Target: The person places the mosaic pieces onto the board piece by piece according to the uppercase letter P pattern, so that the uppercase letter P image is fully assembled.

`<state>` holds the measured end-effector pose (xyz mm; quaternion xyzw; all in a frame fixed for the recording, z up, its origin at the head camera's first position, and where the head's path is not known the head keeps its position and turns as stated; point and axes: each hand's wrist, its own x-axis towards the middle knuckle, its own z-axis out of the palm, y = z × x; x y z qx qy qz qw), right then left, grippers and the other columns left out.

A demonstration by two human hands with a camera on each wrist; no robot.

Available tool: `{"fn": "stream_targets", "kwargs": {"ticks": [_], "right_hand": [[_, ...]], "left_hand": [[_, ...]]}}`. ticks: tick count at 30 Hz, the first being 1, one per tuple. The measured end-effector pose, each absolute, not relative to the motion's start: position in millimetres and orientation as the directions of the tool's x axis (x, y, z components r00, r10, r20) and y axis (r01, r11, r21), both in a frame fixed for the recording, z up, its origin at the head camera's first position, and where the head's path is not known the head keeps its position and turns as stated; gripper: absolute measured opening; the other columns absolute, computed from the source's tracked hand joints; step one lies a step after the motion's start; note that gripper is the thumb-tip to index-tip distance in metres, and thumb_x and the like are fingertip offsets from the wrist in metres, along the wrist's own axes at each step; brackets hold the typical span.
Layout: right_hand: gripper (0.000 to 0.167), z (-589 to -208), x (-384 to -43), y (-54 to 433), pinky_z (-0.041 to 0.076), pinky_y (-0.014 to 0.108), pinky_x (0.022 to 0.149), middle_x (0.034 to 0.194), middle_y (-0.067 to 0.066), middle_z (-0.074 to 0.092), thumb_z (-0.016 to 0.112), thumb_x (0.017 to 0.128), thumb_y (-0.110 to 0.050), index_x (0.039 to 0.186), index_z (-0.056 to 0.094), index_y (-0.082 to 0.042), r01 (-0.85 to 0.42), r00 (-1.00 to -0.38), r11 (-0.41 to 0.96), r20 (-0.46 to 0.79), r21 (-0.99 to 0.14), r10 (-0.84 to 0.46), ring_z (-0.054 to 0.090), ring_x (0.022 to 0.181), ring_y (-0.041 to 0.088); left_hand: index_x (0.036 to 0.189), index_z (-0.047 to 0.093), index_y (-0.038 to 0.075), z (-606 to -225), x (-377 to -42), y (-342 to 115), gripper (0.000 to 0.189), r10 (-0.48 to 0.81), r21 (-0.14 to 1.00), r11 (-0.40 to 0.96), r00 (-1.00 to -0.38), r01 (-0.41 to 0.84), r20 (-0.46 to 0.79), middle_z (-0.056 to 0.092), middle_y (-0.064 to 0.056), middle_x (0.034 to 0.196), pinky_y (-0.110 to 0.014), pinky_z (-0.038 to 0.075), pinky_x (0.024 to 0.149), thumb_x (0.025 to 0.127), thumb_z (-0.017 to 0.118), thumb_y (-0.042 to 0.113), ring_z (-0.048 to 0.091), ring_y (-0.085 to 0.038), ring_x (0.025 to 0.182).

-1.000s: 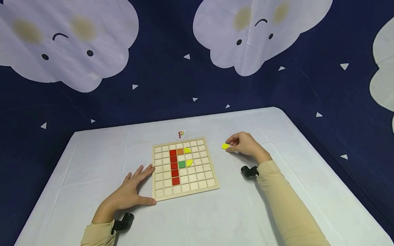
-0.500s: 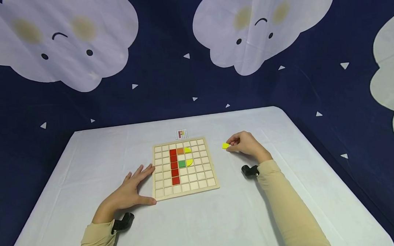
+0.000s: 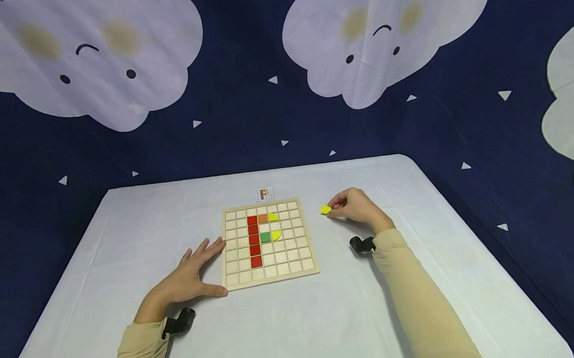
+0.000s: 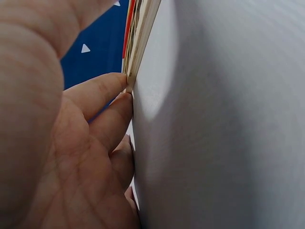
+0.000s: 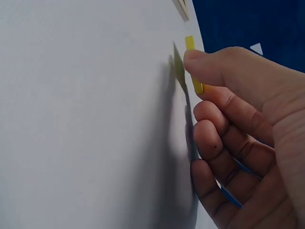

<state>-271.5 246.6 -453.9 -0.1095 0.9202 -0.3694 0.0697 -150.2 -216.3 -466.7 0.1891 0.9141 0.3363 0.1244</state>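
Note:
A square wooden grid board (image 3: 284, 278) lies on the table. My left hand (image 3: 185, 279) has its fingers spread, with fingertips and thumb touching the board's left edge; the left wrist view shows fingertips at the board's side (image 4: 138, 47). To the right of the board, my right hand (image 3: 357, 205) pinches a small yellow tile (image 3: 325, 210) between thumb and index finger. In the right wrist view this tile (image 5: 198, 85) is held just off the tabletop, above its shadow. On the board are a column of red tiles (image 3: 254, 239), an orange tile (image 3: 262, 218), a green tile (image 3: 265, 237) and two rounded yellow tiles (image 3: 276, 235).
A small printed card (image 3: 264, 194) with a coloured grid pattern lies just behind the board. White cloth covers the table (image 3: 293, 328). A dark blue curtain (image 3: 247, 143) with clouds and triangles hangs behind and beside it.
My right hand has shifted slightly left with the yellow tile, whose visible outline has turned a little. My left hand keeps its place at the board's edge. The tiles on the board are unchanged.

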Motion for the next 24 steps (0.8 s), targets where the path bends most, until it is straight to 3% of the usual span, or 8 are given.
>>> {"fn": "stream_targets", "kwargs": {"ticks": [24], "right_hand": [[0.025,-444,-284,193,0.056,0.024,0.078,0.096,0.005,0.079,0.088,0.088,-0.016,0.110,0.082,-0.004,-0.240,-0.929,0.666,-0.032,-0.706,-0.369,0.068,0.084,0.014]], "left_hand": [[0.167,0.040,0.012,-466,-150,-216,0.118,0.433,0.659,0.700,-0.897,0.275,-0.086,0.030,-0.019,0.177,-0.078,-0.002,0.128,0.069,0.100,0.042,0.010,-0.053,0.165]]}}
